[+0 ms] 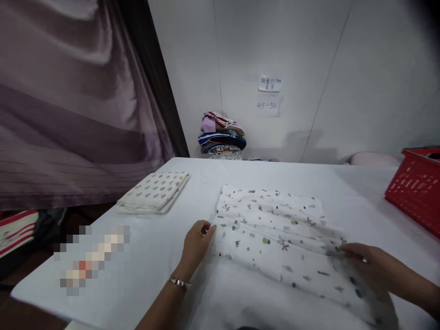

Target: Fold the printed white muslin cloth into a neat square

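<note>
A thin white cloth (271, 243) printed with small leaves and plants lies spread on the table, wrinkled across its middle. My left hand (198, 243), with a metal bracelet at the wrist, is closed on the cloth's left edge, thumb and fingers pinched together. At the right side, my right hand (367, 259) pinches the opposite edge between thumb and fingers. The cloth's near part hangs toward me, and its lower right corner is in shadow. Further left on the table rests a folded white cloth (154, 191) with grey heart-like prints, apart from both hands.
The white table (202, 174) reaches toward a pale wall with paper notes (270, 96). Folded textiles (223, 135) are stacked behind its far edge. A red plastic basket (415, 188) stands at the right, a purple curtain (75, 105) hangs left. A blurred-out patch covers the table's left front.
</note>
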The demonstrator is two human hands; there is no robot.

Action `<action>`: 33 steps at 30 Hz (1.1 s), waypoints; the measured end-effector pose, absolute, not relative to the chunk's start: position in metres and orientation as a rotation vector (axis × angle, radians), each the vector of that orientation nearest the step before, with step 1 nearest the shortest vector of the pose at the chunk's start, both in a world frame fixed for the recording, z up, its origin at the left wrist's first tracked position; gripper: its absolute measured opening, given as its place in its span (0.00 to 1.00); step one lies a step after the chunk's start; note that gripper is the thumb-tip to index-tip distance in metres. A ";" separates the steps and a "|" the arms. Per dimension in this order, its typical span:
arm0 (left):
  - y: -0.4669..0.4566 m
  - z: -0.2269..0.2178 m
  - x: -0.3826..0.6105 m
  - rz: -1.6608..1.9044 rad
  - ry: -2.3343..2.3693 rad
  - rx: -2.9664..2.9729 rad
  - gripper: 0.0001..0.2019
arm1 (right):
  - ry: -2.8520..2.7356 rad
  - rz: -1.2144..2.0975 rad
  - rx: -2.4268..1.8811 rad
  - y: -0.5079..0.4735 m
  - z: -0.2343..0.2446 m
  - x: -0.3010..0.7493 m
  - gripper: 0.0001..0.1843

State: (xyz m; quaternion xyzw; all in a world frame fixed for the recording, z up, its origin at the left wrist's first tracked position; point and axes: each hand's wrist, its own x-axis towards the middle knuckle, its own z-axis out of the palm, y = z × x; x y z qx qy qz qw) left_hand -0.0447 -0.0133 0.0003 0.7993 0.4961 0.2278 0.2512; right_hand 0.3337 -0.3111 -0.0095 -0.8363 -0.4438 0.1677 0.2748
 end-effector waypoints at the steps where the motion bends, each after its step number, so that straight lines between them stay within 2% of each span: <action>1: -0.015 0.001 -0.043 0.669 1.332 2.202 0.12 | -1.250 0.444 -2.257 -0.304 -0.008 0.327 0.19; 8: -0.043 0.007 -0.017 0.683 1.169 2.390 0.09 | -1.443 0.911 -1.817 -0.241 0.031 0.241 0.19; 11: -0.078 0.018 -0.003 0.778 0.709 2.503 0.07 | -1.342 0.954 -1.685 -0.218 0.030 0.212 0.21; 14: -0.111 0.025 0.010 0.771 0.182 2.561 0.03 | -1.204 1.057 -1.535 -0.204 0.026 0.194 0.29; 21: -0.128 0.007 0.014 0.704 -0.061 2.675 0.03 | -1.092 1.431 -1.370 -0.217 0.008 0.171 0.30; 24: -0.129 0.007 0.010 0.777 -0.181 2.668 0.04 | -1.021 1.410 -1.332 -0.232 0.002 0.167 0.28; 28: -0.128 0.021 0.005 0.862 -0.206 2.642 0.09 | -0.936 1.291 -1.495 -0.245 0.011 0.171 0.24; 33: -0.117 0.024 0.000 0.901 0.070 2.632 0.12 | -0.962 0.806 -1.696 -0.273 0.025 0.210 0.21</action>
